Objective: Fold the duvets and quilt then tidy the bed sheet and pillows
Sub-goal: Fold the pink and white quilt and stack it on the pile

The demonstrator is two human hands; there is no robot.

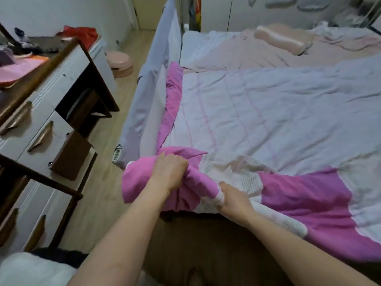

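Both hands are on the near corner of the duvet (268,112), which lies spread across the bed with its pale striped side up and its bright pink underside turned over along the near edge. The left hand (170,172) clenches a bunch of pink fabric at the corner, fingers curled tight into the cloth. Just right of it and a touch nearer the camera, the right hand (233,200) grips the rolled white-and-pink edge, thumb on top and fingers wrapped under. Beyond the hands, past the duvet, a pink pillow (282,39) rests on the pinkish bed sheet (237,52) at the far end of the bed. Left of the left hand, a grey fabric bed rail (150,79) stands along the mattress side, and further left is a chest of drawers (43,112) on the wooden floor (115,141).
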